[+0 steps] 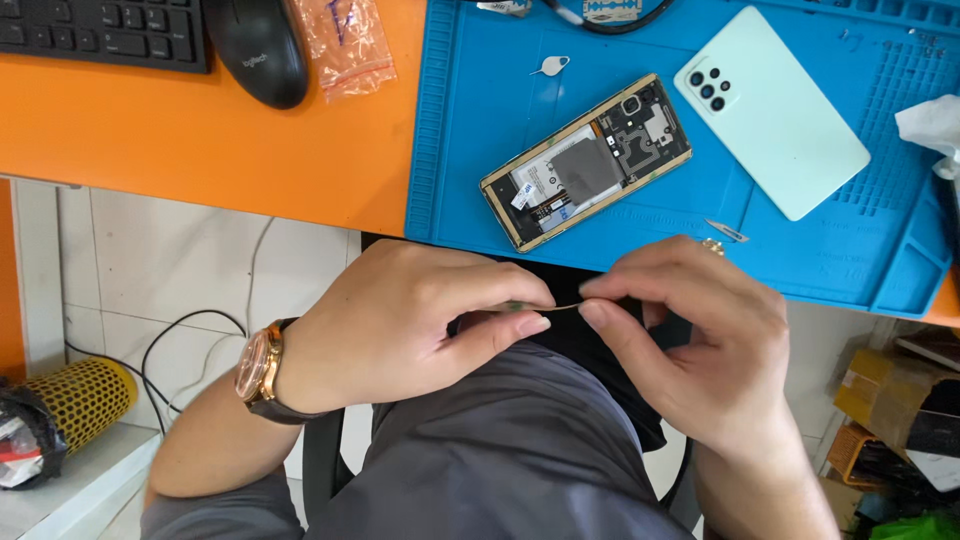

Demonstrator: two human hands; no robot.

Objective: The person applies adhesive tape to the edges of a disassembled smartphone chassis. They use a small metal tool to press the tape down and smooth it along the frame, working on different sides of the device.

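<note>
Blue mat (480,150) behind; left hand (400,325), right hand (690,340) each pinch-grip thin strip (562,307) ends.

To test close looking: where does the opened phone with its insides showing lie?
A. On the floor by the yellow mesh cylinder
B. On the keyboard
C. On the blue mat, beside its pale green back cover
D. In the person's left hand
C: the opened phone lies on the blue mat, left of the pale green back cover, apart from both hands.

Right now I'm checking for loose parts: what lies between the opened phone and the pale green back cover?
In the head view, only bare blue mat separates the opened phone from the back cover.
</note>
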